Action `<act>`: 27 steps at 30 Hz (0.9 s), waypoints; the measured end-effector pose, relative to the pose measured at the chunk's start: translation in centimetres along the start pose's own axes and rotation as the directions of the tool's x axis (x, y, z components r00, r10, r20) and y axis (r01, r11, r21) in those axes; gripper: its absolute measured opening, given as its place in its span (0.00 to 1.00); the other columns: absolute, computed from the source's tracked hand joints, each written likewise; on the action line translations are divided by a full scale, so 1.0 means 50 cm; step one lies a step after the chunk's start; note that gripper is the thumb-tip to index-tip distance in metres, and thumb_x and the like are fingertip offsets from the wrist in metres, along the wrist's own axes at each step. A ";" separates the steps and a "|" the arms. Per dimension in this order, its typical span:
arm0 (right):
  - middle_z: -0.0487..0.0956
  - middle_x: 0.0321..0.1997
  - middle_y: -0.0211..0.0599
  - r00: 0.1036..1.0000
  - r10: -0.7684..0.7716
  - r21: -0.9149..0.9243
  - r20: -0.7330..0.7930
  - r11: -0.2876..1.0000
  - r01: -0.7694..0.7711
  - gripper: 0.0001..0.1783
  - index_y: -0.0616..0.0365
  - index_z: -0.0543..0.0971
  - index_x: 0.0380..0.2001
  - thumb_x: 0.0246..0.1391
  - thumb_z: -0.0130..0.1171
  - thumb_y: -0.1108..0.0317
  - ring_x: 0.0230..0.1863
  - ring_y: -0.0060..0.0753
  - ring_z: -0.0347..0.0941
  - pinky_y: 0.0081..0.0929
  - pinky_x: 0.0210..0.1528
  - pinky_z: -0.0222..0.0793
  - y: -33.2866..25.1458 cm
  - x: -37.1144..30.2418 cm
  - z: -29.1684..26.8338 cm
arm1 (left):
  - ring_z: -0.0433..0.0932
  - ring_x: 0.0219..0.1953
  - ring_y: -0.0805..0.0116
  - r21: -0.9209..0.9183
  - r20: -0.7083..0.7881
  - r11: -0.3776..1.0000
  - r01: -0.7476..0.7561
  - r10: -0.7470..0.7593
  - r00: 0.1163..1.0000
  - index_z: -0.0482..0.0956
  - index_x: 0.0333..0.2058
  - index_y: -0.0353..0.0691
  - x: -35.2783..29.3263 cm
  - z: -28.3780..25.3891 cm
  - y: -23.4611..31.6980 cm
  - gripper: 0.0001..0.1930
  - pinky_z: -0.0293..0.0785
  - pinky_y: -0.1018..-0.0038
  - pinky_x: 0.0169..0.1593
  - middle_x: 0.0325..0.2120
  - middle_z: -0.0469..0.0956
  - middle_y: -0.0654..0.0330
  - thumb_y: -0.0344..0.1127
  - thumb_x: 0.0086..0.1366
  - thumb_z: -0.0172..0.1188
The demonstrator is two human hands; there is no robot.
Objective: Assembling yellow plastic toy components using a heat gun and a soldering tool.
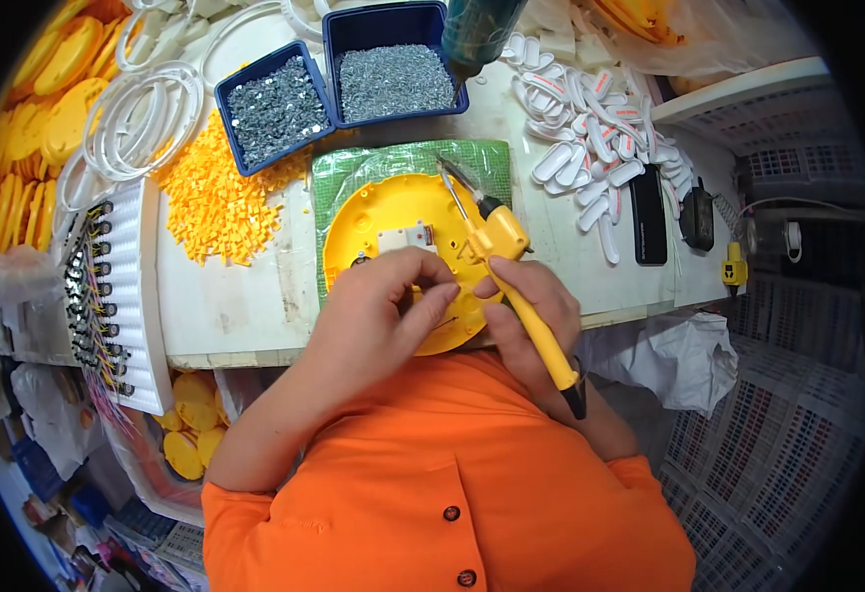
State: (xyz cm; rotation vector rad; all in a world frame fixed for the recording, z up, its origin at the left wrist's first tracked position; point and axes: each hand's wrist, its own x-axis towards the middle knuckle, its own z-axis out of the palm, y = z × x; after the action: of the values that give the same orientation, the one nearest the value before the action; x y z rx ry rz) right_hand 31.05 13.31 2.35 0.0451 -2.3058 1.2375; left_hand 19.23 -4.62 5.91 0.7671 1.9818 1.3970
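Observation:
A round yellow plastic housing [363, 222] lies on a green mat [354, 168] in front of me, with a small white block [406, 237] fixed inside it. Over its lower left part is my left hand [388, 296], its fingers curled in and the thumb near the forefinger; anything pinched there is hidden. My right hand [541, 311] grips a yellow soldering iron [536, 331] by its handle. The iron slants up and left, so its dark tip and a thin metal tube beside it reach over the upper right edge of the housing.
Two blue bins [331, 99] of small metal parts stand behind the mat, under a hanging power screwdriver [477, 35]. Left are orange pieces [217, 212], white rings [146, 109] and a white tray [146, 296] of wired parts. White plastic parts [590, 128] and a phone [648, 217] lie right.

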 end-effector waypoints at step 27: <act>0.80 0.34 0.37 0.984 0.179 -0.037 0.018 0.983 -0.178 0.24 0.71 0.75 0.53 0.51 0.62 0.76 0.32 0.21 0.72 0.19 0.37 0.70 -0.026 -0.057 -0.044 | 0.79 0.34 0.55 0.588 -0.150 0.789 -0.176 0.321 0.935 0.78 0.27 0.38 0.078 -0.026 -0.074 0.07 0.71 0.61 0.39 0.27 0.79 0.58 0.33 0.58 0.68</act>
State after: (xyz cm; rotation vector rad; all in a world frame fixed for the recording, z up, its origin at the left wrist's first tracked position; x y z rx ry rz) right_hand 34.80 13.67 3.02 -0.1648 -2.3919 1.2882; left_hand 15.26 -3.60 2.21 1.2091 2.6247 1.0655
